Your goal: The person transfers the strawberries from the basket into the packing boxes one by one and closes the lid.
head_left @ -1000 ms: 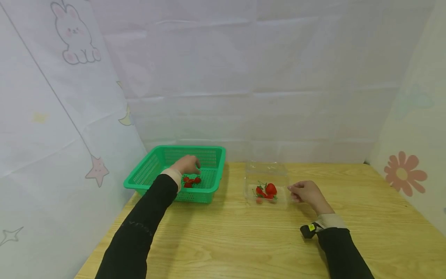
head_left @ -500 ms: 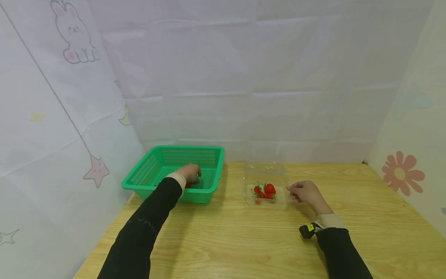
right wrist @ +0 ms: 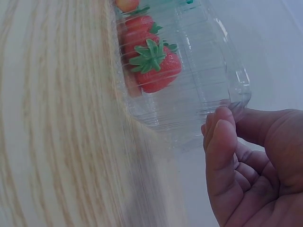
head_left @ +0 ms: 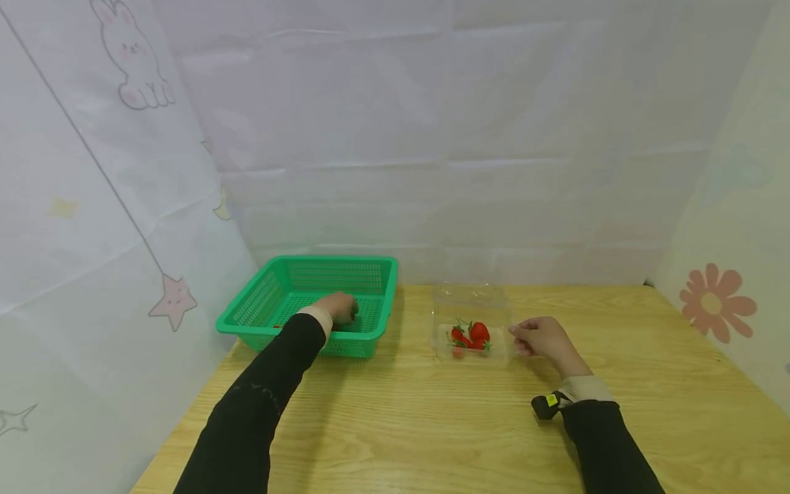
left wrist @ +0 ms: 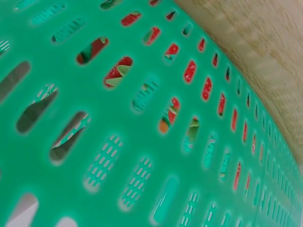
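My left hand [head_left: 341,307] reaches down into a green plastic basket [head_left: 336,261], its fingertips low near the basket floor. I cannot tell whether it has hold of anything. Through the slots of the basket wall [left wrist: 123,118], the left wrist view shows red strawberries [left wrist: 190,71] with green leaves. My right hand [head_left: 543,341] pinches the right-hand rim of a clear plastic box [head_left: 441,322] between thumb and fingers. Inside the box lie several strawberries [head_left: 479,332], one with its leafy top facing the right wrist camera.
Both containers stand on a wood-grain table [head_left: 395,418], the basket left of the box with a gap between them. The clear lid [head_left: 470,295] stands up at the back of the box. A pale printed sheet [head_left: 407,137] hangs behind and along both sides.
My left hand has lowered into the basket, now covering most of the red fruit that showed there. My right hand has kept its pinch on the box.
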Motion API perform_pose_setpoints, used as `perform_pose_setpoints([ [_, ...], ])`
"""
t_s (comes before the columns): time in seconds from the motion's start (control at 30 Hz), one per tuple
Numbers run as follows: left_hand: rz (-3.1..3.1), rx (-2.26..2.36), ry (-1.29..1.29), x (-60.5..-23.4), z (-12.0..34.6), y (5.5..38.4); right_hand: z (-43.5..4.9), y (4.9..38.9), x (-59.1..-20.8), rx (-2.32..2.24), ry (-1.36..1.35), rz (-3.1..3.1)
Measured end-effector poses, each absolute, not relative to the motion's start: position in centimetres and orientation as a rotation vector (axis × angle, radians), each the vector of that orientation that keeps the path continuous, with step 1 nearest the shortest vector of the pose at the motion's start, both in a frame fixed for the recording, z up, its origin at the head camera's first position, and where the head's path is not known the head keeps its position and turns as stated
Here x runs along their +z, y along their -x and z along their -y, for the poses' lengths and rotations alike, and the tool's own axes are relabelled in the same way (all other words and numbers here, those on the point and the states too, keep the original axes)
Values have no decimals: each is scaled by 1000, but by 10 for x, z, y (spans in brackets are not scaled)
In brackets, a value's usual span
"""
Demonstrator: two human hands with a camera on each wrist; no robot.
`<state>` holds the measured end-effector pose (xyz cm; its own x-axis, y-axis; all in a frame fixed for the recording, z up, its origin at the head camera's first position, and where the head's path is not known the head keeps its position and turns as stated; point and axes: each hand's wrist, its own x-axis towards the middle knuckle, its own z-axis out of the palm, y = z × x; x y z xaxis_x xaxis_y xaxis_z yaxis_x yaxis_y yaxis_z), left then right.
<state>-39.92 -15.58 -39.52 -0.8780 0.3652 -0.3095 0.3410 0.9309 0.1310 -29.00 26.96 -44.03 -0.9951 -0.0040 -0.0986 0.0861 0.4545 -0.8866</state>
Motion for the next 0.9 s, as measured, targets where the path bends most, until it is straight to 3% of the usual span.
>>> perform_pose_setpoints([
  [0.9,-2772,131,-567,-390,154,395,-268,289,-443,-1598,-74,-2593],
])
